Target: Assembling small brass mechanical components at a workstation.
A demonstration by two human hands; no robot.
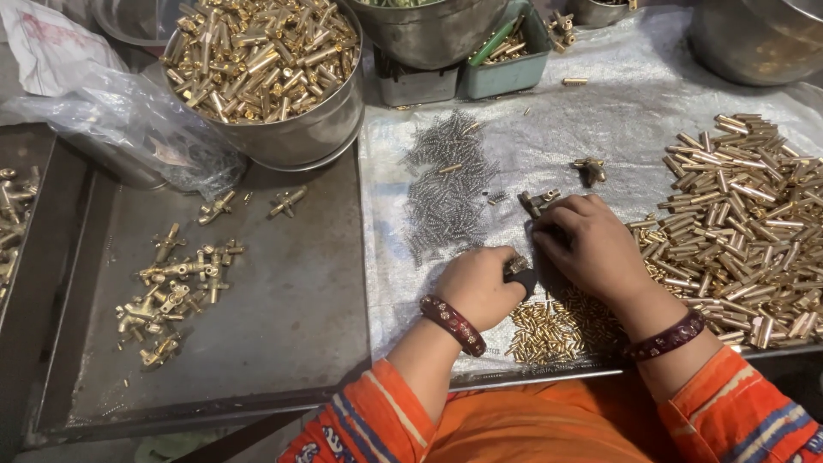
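Down low, left hand (477, 285) is clamped on a small brass fitting (517, 264); right hand (590, 244) curls shut beside it

A round steel bowl (296, 129) heaped with brass pieces has a crumpled clear plastic bag (129, 129) just left and a green plastic bin (510, 73) right.

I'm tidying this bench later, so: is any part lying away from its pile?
Yes. One small brass part lies alone on the plastic sheet near the green bin, and two brass fittings sit apart from the assembled cluster on the metal tray.
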